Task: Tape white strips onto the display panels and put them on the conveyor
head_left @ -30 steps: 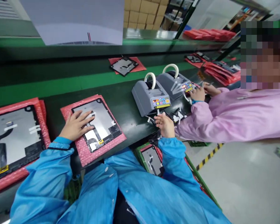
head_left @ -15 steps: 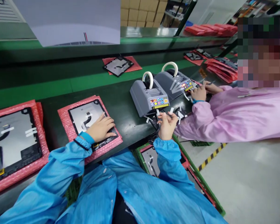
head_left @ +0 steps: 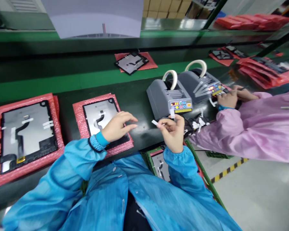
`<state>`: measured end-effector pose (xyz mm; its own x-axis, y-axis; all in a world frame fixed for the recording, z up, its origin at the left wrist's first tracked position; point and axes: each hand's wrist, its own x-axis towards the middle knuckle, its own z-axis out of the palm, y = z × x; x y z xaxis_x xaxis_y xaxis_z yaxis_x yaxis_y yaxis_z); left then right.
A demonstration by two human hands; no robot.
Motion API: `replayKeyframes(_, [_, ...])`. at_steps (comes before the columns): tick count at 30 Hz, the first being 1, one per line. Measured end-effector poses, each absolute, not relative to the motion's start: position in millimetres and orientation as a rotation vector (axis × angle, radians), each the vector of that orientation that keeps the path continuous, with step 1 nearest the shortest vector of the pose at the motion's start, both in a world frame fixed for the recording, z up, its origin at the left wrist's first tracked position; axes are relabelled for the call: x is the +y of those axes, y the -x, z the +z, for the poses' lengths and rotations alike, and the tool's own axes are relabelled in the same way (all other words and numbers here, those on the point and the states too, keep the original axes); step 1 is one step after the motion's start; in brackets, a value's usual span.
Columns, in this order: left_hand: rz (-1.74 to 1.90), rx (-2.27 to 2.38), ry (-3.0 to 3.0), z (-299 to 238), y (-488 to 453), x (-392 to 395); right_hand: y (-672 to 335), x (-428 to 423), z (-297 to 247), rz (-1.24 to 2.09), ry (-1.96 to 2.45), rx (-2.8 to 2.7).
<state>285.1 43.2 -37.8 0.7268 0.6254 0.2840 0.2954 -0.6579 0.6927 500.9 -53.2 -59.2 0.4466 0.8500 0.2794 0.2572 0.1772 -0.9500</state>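
A short white tape strip [head_left: 154, 123] is jutting from the right hand [head_left: 172, 133], whose thumb and fingers are pinching it near the front edge of the desk [head_left: 139, 99]; its free end is pointing toward the left hand [head_left: 118, 126], so a stray brush could be folding it or spoiling its sticky side. A second white strip [head_left: 172, 113] is standing by the right index finger, in front of the gray tape dispenser [head_left: 159, 96] — the view is not showing whether it is clinging to skin or machine — and a curl of the fingers could be joining the two pieces. The left hand's fingers are spreading apart and gripping nothing, extending past the right edge of the display panel [head_left: 110, 110], which is lying silver side up on pink bubble wrap [head_left: 80, 120]. With that wrist hanging low, the cuff could be catching the black flex cable [head_left: 101, 119], or the wrap could be letting the panel slide. Farther out, tape scraps [head_left: 200, 124] are lying beside the dispenser, where a sleeve could be picking them up, and a co-worker's hand [head_left: 227, 99] is working near the second dispenser [head_left: 189, 80], so elbows could be bumping.
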Motion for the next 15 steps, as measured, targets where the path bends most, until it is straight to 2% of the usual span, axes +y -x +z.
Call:
replayKeyframes(7, [0.682,0.851,-2.199,-39,-268,40,-450,-17,-54,0.915,1.322,-1.430])
replayKeyframes(15, [0.742,1.163,-1.870,-62,-245,44,-433,15,-69,1.152,1.253,-1.303])
